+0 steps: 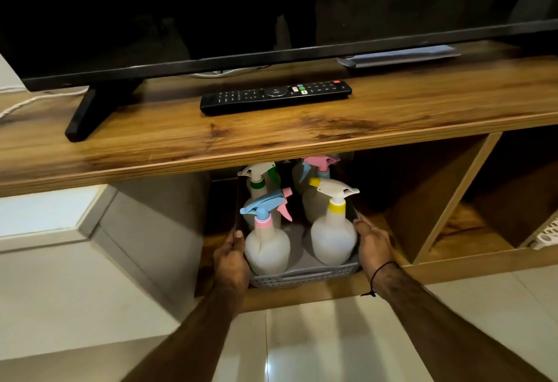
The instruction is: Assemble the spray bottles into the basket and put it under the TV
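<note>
Head view: a person slides a grey basket [305,276] into the open shelf of a wooden TV stand [271,140], under the TV [211,19]. The left hand [231,261] and right hand [374,244] grip its side rims, fingers curled over the edges. Four spray bottles [267,249] stand upright inside. This looks like the final step; next, a push further in, then release. A remote [276,96] lies on top.

Single head-worn wide-angle view, close in, looking forward and down past the desk [271,137] edge into the shelf [377,279] opening beneath the TV [241,13].
</note>
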